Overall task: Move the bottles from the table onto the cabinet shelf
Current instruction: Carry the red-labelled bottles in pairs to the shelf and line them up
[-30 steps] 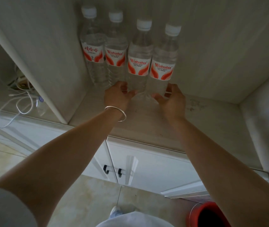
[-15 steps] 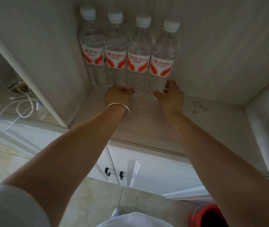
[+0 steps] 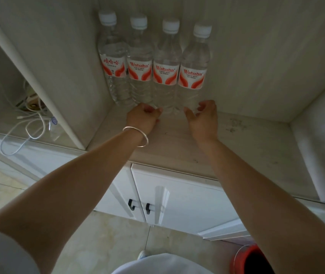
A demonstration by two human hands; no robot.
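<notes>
Four clear plastic bottles stand upright in a row, side by side, at the back of the cabinet shelf [image 3: 177, 139], each with a white cap and a white-and-red label. The first bottle [image 3: 113, 62], farthest beyond the left hand's fingertips toward the shelf's left wall, carries red Chinese characters. The second bottle [image 3: 139, 64], third bottle [image 3: 166, 66] and fourth bottle [image 3: 194, 70] read "Wahaha" in red, with smaller print too fine to read. All four hold clear liquid nearly to the shoulder.

The left hand [image 3: 142, 118], with a silver bangle [image 3: 136, 138] at the wrist, has its fingers curled at the base of the second and third bottles; whether they touch either bottle cannot be told. The right hand [image 3: 203, 117] has its fingers loosely curved and spread, gripping nothing, just in front of the fourth bottle's base.

Left of the hands, past the divider panel, white cables [image 3: 25, 127] lie in the neighbouring compartment. Below the wrists are white cabinet doors [image 3: 187, 198] with dark handles. A red bucket [image 3: 250, 262] sits near the right elbow.
</notes>
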